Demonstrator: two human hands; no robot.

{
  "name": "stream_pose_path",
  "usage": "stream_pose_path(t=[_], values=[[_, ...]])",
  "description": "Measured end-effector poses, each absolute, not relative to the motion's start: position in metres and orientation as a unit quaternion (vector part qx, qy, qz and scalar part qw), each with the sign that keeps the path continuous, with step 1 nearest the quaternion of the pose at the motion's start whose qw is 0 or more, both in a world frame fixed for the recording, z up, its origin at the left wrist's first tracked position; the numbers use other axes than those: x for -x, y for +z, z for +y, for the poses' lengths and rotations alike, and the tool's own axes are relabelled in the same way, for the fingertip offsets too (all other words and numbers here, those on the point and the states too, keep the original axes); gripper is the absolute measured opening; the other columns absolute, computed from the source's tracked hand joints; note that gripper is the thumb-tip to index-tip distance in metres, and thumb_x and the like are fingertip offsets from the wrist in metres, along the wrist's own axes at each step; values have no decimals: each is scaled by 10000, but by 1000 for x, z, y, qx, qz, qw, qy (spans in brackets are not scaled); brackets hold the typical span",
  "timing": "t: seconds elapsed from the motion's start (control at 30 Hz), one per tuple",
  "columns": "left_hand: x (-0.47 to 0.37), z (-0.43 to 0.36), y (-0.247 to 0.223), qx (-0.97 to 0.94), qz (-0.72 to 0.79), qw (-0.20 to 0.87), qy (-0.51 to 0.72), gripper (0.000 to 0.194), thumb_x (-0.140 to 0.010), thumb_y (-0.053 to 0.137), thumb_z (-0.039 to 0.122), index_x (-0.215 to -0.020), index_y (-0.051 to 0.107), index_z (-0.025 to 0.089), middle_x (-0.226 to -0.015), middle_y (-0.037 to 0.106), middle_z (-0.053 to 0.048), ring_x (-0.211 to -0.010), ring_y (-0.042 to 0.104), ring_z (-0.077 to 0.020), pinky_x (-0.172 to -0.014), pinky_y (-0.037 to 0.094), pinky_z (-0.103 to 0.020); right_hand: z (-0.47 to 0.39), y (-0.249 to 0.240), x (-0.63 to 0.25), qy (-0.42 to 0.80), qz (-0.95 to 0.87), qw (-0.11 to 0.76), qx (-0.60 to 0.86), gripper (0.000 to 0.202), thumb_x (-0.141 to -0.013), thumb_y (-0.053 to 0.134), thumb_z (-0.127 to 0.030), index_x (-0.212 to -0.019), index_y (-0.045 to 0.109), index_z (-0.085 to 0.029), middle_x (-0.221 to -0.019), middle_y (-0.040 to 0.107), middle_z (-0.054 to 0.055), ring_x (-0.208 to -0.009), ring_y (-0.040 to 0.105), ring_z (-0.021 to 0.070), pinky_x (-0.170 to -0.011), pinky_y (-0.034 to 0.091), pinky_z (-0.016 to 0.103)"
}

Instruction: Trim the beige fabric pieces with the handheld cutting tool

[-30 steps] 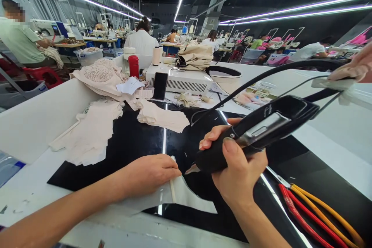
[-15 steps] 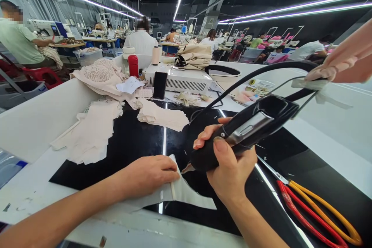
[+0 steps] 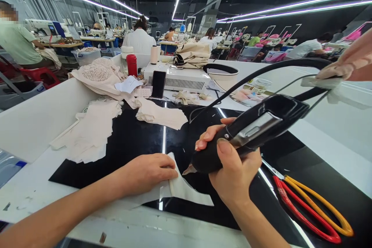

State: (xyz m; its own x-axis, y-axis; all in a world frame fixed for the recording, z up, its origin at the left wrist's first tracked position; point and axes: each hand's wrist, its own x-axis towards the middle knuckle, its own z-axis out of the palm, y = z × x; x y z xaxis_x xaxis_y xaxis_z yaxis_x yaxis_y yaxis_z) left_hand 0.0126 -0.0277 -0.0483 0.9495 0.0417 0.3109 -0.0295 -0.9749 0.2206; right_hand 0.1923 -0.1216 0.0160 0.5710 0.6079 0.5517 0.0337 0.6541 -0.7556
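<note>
A black handheld tool (image 3: 247, 135) with a silver panel and a cable is gripped in my right hand (image 3: 235, 174), its fingers wrapped round the body. The tool's pale pointed tip (image 3: 189, 169) is just right of a white fabric piece (image 3: 188, 190) with a curved edge. My left hand (image 3: 151, 172) rests on that piece, fingers closed together at its left part and pressing it to the glossy black surface (image 3: 136, 141). Whether the left fingers pinch the fabric or only press it is hard to tell.
Scissors (image 3: 310, 205) with red and orange handles lie at the right. Stacked pale fabric pieces (image 3: 91, 130) lie at the left, another stack (image 3: 161, 113) behind the hands. A phone (image 3: 158, 84) leans on a white machine (image 3: 183, 77). Another person's hand (image 3: 345, 62) is at the upper right.
My right hand and the tool have shifted slightly right. The other person's hand and the cable also sit further right. My left hand stays on the fabric; the view has moved slightly.
</note>
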Motion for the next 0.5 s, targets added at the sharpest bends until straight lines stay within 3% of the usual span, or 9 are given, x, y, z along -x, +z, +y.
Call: stream_pose_path(t=[0.5], values=[[-9,-25,-47,-982,3,103,159,380,-1012,514,-9,-1228,724,223,-1295,723,-68,-1114,731,-201,-910,585,-248,-126,9,-189,182,-425,796,391,362,-867,881,-409,-1113,655,-271,-798,713,-49,-594,673,131,-579,568,269]])
